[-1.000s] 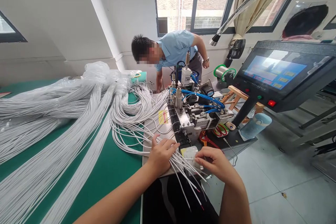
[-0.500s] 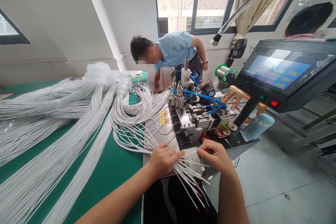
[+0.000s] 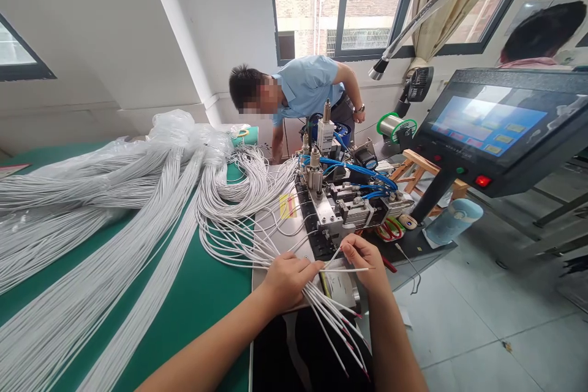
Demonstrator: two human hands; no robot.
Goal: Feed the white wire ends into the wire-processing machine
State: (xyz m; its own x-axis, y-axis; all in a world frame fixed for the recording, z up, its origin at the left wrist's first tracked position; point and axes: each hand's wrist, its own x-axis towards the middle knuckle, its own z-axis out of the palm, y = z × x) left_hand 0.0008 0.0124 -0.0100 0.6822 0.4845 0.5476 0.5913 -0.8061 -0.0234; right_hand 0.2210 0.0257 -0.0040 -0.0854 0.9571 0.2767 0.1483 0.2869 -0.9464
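Observation:
My left hand (image 3: 287,278) is closed around a bundle of thin white wires (image 3: 331,318) whose red-tipped ends fan out past the table's front edge. My right hand (image 3: 362,260) pinches a single white wire (image 3: 344,269) drawn out of that bundle, close to the front of a small metal machine (image 3: 342,205) with blue hoses. A white card (image 3: 339,286) lies under the wires between my hands.
Large hanks of white wire (image 3: 92,239) cover the green table (image 3: 202,312) at left. A touchscreen panel (image 3: 489,125) stands at right, with a solder spool (image 3: 390,125) behind the machine. A person in a blue shirt (image 3: 307,86) bends over beyond the table.
My right hand rose from the card toward the machine, pulling one wire out of the bundle. My left hand stayed clenched on the wires.

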